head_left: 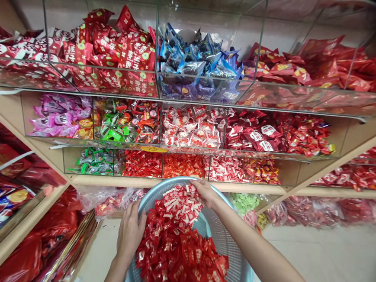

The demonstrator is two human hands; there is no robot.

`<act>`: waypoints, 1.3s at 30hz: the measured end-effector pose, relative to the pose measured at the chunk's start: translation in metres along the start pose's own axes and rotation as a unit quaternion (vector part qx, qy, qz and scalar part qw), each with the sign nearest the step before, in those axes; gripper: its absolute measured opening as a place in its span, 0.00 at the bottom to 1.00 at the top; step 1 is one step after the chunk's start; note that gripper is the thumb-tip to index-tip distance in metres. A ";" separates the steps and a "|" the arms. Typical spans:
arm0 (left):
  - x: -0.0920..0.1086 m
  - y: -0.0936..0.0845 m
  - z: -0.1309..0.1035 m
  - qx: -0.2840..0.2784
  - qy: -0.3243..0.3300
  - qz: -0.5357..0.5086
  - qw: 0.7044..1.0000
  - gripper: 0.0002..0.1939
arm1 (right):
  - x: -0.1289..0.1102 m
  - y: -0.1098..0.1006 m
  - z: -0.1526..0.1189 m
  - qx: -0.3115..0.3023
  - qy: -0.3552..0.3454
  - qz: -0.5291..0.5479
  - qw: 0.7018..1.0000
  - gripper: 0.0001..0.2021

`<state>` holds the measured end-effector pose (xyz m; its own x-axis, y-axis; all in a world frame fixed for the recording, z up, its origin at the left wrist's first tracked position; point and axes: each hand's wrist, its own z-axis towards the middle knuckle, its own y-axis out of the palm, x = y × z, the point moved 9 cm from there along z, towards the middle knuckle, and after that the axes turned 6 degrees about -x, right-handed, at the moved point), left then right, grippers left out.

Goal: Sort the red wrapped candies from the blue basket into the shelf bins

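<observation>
A round blue plastic basket (232,233) with perforated sides is in front of me at the bottom of the view. Inside it are many red-wrapped candies (181,259), and a patch of smaller red-and-white wrapped candies (181,204) lies toward the far side. My left hand (130,230) is closed on the basket's left rim, its thumb on the inner side. Across the basket reaches my right arm, and my right hand (207,194) is closed over the far rim beside the red-and-white candies. Some of its fingers are hidden.
Tiered shelves with clear dividers (157,61) hold wrapped sweets, among them blue packets (198,62) and a bottom-row bin of red-and-white candies (227,168). Shelf boards (244,188) edge close to the basket. Bagged goods (330,210) lie below; red packages (21,254) stand at left.
</observation>
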<state>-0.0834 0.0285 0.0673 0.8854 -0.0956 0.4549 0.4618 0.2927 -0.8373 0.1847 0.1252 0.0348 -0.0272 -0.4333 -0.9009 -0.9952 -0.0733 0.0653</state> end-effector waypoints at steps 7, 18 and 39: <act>-0.003 0.003 0.000 0.002 0.003 -0.006 1.000 0.20 | 0.003 0.004 -0.025 -0.088 0.037 0.102 0.990 0.11; -0.008 0.006 0.000 0.004 0.004 -0.018 1.000 0.21 | 0.006 -0.033 -0.029 -0.083 0.005 0.099 0.992 0.16; -0.014 0.009 0.000 0.009 -0.004 -0.034 0.999 0.19 | -0.051 0.001 0.003 -0.033 -0.250 -0.220 0.942 0.07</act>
<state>-0.0912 0.0323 0.0531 0.8513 -0.1080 0.5135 0.5202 0.3021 -0.7989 0.1847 0.1500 0.0790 0.3286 0.1277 -0.9358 -0.9131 -0.2105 -0.3493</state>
